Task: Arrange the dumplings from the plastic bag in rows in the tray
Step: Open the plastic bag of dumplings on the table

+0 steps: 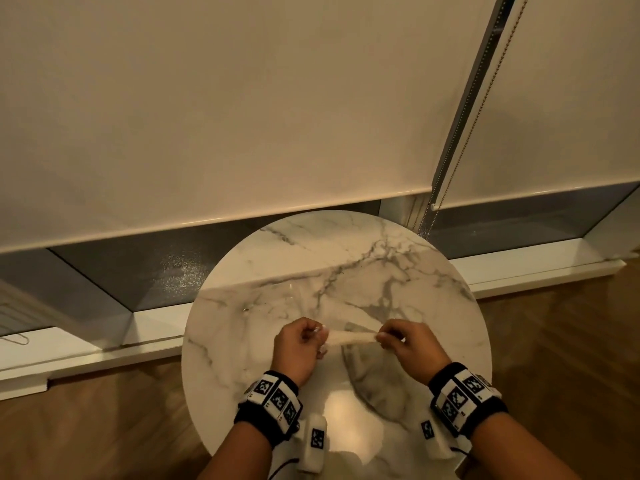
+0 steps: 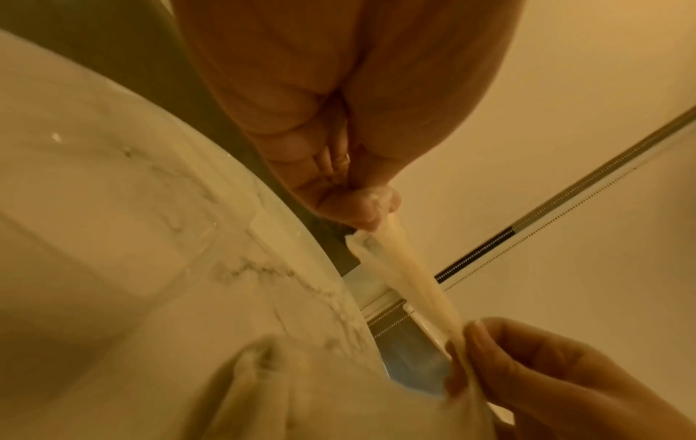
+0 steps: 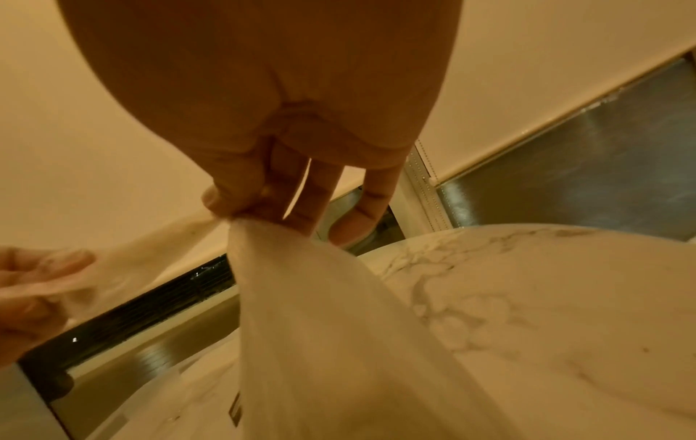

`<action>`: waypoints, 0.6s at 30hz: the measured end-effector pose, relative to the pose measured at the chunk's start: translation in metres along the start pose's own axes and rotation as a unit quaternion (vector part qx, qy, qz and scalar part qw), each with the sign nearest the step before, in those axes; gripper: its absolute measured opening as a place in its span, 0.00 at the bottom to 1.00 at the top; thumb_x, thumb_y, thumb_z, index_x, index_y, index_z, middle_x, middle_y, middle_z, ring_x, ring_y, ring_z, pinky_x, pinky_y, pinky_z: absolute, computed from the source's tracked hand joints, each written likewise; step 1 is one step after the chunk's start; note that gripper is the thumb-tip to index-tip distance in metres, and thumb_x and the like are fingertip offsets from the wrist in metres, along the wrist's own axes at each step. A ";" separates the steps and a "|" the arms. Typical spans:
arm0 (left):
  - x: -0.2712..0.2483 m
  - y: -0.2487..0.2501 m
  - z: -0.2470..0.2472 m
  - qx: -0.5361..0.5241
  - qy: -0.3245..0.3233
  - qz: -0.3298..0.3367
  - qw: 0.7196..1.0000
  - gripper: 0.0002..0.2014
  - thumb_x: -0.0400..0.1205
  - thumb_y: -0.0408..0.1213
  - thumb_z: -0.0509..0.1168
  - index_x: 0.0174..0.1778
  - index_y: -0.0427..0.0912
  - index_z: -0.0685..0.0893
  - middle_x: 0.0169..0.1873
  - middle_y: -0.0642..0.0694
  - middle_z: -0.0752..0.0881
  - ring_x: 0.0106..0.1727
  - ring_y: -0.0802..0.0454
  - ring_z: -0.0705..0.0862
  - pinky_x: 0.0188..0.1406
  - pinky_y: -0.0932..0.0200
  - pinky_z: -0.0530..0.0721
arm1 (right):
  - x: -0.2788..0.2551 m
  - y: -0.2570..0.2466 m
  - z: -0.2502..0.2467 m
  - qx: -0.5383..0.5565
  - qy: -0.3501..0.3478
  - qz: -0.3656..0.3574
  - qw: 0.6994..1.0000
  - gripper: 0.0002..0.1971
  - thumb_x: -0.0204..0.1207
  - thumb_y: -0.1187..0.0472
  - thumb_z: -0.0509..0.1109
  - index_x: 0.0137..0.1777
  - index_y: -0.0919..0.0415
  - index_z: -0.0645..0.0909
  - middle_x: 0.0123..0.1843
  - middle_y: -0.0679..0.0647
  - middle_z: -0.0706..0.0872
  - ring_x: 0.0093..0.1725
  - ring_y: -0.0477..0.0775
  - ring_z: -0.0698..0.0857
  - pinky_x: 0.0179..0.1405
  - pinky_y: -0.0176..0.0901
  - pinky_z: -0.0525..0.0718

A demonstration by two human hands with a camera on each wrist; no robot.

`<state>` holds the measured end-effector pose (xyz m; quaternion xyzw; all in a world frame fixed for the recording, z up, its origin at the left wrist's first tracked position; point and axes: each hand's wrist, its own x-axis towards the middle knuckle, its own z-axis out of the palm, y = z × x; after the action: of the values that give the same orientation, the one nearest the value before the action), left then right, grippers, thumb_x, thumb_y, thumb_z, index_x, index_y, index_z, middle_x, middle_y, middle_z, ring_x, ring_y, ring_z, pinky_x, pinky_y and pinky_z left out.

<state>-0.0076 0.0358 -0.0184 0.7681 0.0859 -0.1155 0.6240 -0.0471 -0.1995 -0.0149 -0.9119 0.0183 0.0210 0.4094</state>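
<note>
A thin translucent plastic bag is stretched taut between both hands above the round marble table. My left hand pinches one end of the bag's top and my right hand pinches the other. The bag's body hangs down to the table under the right hand. Pale lumps, likely dumplings, show blurred through it. A clear plastic tray lies on the table beyond the left hand; it is almost invisible in the head view.
The table stands against a low window ledge with lowered roller blinds and a bead chain. Wooden floor surrounds the table.
</note>
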 end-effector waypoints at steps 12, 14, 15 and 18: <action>-0.014 0.064 -0.021 -0.079 -0.082 0.038 0.993 0.08 0.81 0.36 0.73 0.48 0.33 0.87 0.34 0.41 0.88 0.33 0.50 0.86 0.34 0.60 0.85 | -0.003 -0.029 0.000 0.048 -0.089 0.033 0.994 0.17 0.72 0.48 0.79 0.59 0.37 0.81 0.50 0.42 0.83 0.45 0.44 0.83 0.42 0.33 0.80; -0.022 0.077 -0.015 -0.119 -0.148 0.031 0.981 0.12 0.81 0.39 0.71 0.52 0.33 0.87 0.39 0.38 0.90 0.38 0.46 0.89 0.41 0.55 0.88 | -0.001 -0.039 0.013 0.063 -0.068 -0.030 0.995 0.10 0.74 0.52 0.77 0.53 0.38 0.84 0.47 0.41 0.86 0.44 0.43 0.84 0.44 0.37 0.82; -0.025 0.080 -0.012 -0.140 -0.167 0.023 0.976 0.11 0.82 0.39 0.69 0.53 0.33 0.87 0.40 0.37 0.91 0.40 0.44 0.89 0.42 0.54 0.88 | 0.001 -0.041 0.017 0.076 -0.049 -0.040 0.995 0.06 0.76 0.56 0.76 0.47 0.41 0.85 0.44 0.41 0.87 0.42 0.42 0.85 0.44 0.37 0.82; -0.021 0.070 -0.005 -0.118 -0.125 -0.002 0.985 0.07 0.85 0.35 0.67 0.51 0.37 0.88 0.42 0.37 0.92 0.41 0.45 0.88 0.40 0.57 0.85 | 0.005 -0.044 0.018 0.078 -0.020 -0.006 0.997 0.07 0.78 0.58 0.74 0.39 0.48 0.86 0.36 0.42 0.87 0.37 0.37 0.84 0.41 0.31 0.78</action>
<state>-0.0079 0.0263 0.0544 0.6688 0.0218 -0.2010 0.7155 -0.0403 -0.1566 0.0061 -0.8766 0.0064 0.0357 0.4799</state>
